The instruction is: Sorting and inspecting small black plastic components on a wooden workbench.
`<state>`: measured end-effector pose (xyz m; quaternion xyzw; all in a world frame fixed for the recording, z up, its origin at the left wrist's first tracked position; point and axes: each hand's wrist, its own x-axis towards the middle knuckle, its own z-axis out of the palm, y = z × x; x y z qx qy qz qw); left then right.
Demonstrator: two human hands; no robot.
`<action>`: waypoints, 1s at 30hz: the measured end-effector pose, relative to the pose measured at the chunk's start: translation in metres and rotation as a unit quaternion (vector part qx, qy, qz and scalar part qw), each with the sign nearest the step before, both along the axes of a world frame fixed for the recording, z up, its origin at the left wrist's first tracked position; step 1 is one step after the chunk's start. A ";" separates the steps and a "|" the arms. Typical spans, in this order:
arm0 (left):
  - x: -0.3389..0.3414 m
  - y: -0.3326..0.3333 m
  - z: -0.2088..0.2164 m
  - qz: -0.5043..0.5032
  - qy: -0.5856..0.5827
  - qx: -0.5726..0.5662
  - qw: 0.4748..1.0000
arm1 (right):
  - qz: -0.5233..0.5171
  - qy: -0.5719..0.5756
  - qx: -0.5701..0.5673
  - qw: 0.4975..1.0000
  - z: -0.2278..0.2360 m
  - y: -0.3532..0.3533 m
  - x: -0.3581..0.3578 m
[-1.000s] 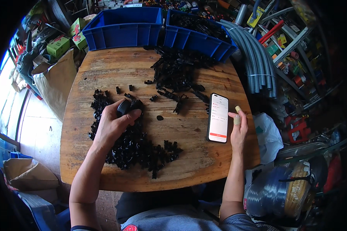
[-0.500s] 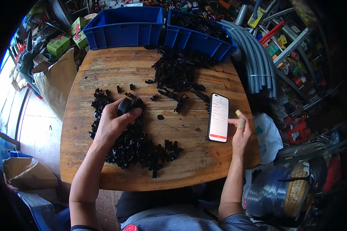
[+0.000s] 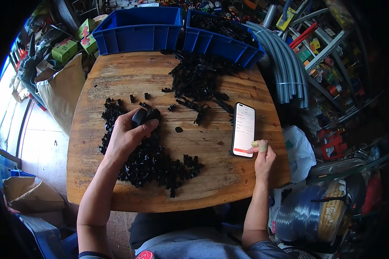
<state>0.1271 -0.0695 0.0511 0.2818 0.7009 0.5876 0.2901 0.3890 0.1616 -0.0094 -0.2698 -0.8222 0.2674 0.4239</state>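
My left hand [image 3: 127, 134] is closed around a dark, rounded black object [image 3: 139, 117], held above a heap of small black plastic clips [image 3: 145, 166]; its kind is not clear. On the right of the table lies a smartphone [image 3: 244, 127] with a lit white screen and a red bar near its bottom. My right hand [image 3: 263, 156] is at the phone's lower right, its fingers apart and nothing in them. A fingertip reaches over the red bar. Yellowish tape wraps two of the fingers. A larger pile of black plastic parts [image 3: 194, 80] spreads across the table's far side.
Two blue crates stand at the far edge: the left crate [image 3: 138, 38], and the right crate [image 3: 222, 49] holding black parts. All this lies on a worn wooden table [image 3: 203, 181]. Grey corrugated conduit [image 3: 285, 64] and a white plastic bag [image 3: 299, 151] are to the right.
My right hand has come down and left, from beside the phone's right edge to its lower end. The left hand keeps its hold on the black object.
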 end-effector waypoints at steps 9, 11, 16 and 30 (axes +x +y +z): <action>-0.001 -0.001 -0.001 -0.005 0.011 0.010 1.000 | 0.007 -0.013 0.003 1.000 -0.001 0.001 0.001; -0.001 -0.001 -0.001 -0.005 0.007 0.010 1.000 | 0.004 -0.016 0.004 1.000 0.000 0.000 0.001; -0.001 0.000 -0.003 -0.006 0.015 0.020 1.000 | 0.004 -0.013 -0.004 1.000 0.001 0.000 0.001; -0.001 0.000 -0.001 -0.007 0.011 0.013 1.000 | -0.011 -0.033 -0.020 0.999 0.004 -0.002 0.002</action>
